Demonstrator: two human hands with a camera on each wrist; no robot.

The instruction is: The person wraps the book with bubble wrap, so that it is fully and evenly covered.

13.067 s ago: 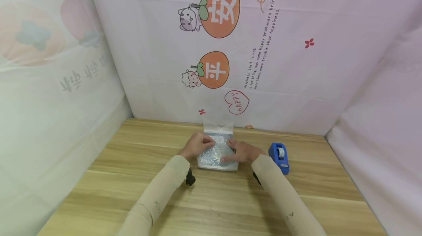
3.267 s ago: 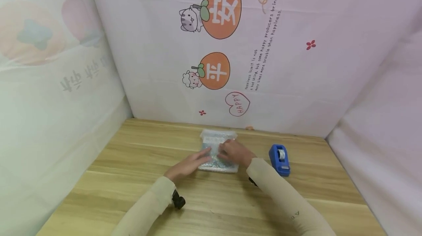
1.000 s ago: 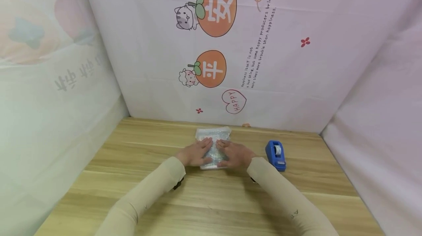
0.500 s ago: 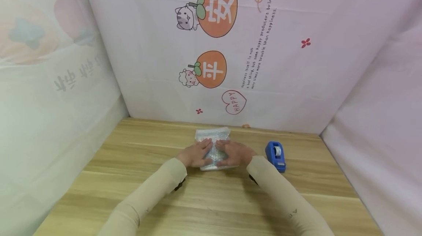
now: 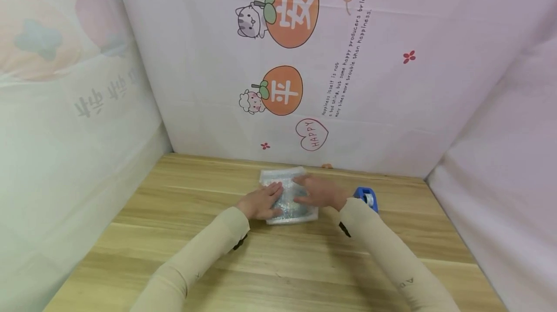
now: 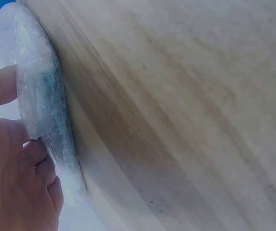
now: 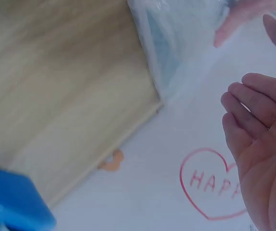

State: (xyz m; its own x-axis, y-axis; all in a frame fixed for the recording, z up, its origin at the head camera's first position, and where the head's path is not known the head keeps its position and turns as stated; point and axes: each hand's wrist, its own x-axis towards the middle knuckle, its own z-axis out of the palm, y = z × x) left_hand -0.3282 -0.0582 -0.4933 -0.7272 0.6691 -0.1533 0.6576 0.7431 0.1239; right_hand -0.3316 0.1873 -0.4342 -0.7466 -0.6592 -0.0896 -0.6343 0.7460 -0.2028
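Note:
A flat bundle in bubble wrap [image 5: 289, 208], with something bluish showing through, lies on the wooden table near its back edge. My left hand [image 5: 261, 201] rests on the bundle's left part with its fingers extended; the left wrist view shows the fingers against the wrap [image 6: 34, 86]. My right hand [image 5: 321, 191] is over the bundle's right side, fingers spread. In the right wrist view the right hand [image 7: 263, 125] appears lifted clear of the wrap [image 7: 176, 43], its palm bare. What is inside the wrap is not clear.
A blue tape dispenser [image 5: 366, 197] with a roll of tape stands right of the bundle, partly hidden behind my right sleeve. The wooden table [image 5: 278, 268] meets a printed cloth backdrop [image 5: 370, 142] at the back, with cloth walls on both sides.
Earlier the wrap's loose flap stood up at the back; now it lies folded down. In the last half second my right hand has risen off the bundle and shifted right; my left stays on it.

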